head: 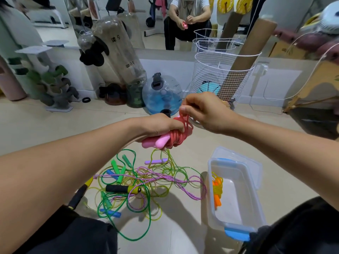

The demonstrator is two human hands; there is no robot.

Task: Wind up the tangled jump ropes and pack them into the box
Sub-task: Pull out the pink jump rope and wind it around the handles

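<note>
Left hand grips coiled pink rope; right hand pinches its loose end

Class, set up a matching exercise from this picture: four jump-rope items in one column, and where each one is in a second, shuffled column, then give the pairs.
Column one:
1. pink jump rope with pink plastic handles
2. orange-handled jump rope with yellow cord
3. black foam handle with yellow tip
4. lilac plastic handle

Column two:
A. on the floor, at the far edge of the tangle
B. gripped in the left hand
C. inside the clear plastic box
D. on the floor, amid the tangle

Pairs: 1-B, 2-C, 3-D, 4-A
</note>
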